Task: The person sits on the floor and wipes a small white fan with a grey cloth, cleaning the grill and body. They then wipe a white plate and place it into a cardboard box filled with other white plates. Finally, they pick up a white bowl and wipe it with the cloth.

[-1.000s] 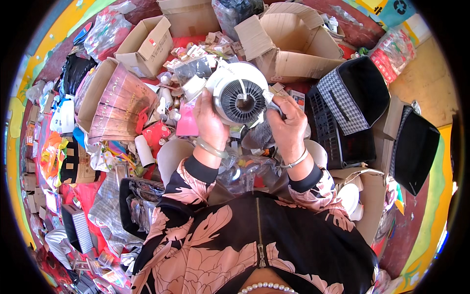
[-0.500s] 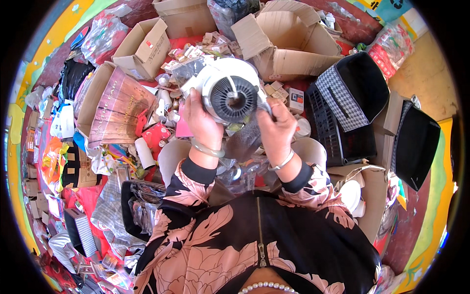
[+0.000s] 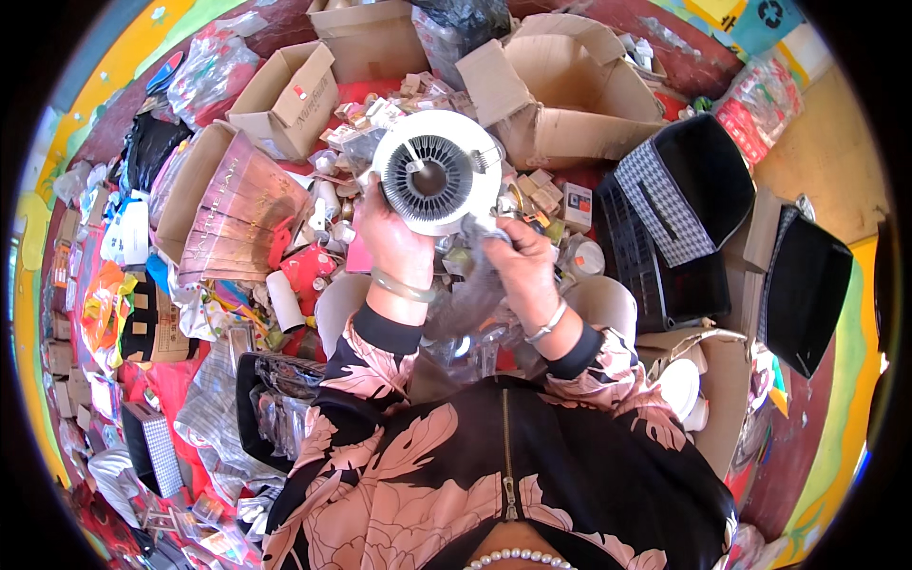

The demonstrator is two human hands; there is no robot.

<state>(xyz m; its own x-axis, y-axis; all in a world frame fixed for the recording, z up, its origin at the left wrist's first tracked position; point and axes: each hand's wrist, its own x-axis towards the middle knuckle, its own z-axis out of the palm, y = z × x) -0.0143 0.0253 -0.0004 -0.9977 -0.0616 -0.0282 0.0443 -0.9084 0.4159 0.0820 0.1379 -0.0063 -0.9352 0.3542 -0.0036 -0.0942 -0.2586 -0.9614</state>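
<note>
A round white light fixture (image 3: 482, 171) with a black finned ring on the side facing me is up in front of my chest. My left hand (image 3: 391, 236) grips its lower left rim, the fingertips partly hidden behind it. At the lower right edge, my right hand (image 3: 524, 256) pinches a crumpled greyish cloth (image 3: 475, 278). The cloth hangs down between my hands and touches the rim. Beneath the fixture spreads a pile of small boxes (image 3: 544, 190) and white lamp parts.
Open cardboard boxes (image 3: 608, 123) stand at the back. Right of me are a black plastic crate (image 3: 632, 252) and houndstooth fabric bins (image 3: 665, 204). A pink printed box (image 3: 223, 214) is on the left, beside a white cylinder (image 3: 284, 299). Another box (image 3: 727, 380) holds white round pieces.
The fixture has turned so its finned face shows more fully and has shifted slightly left. My right hand has moved a little down and left with the cloth.
</note>
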